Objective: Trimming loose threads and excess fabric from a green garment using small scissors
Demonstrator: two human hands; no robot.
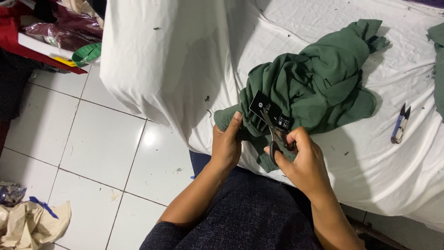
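A crumpled dark green garment [314, 78] lies on a white sheet [185, 55] that covers a table. A black tag [264, 107] hangs at its near edge. My left hand [226, 141] pinches the green cloth beside the tag. My right hand [300, 159] grips small scissors [276, 134], whose blades point up toward the tag.
A thread snipper with a blue handle [400, 124] lies on the sheet at the right. More green cloth [437, 60] shows at the right edge. White floor tiles [92, 139] are at the left, with crumpled paper [27, 224] and a red pile [41, 28].
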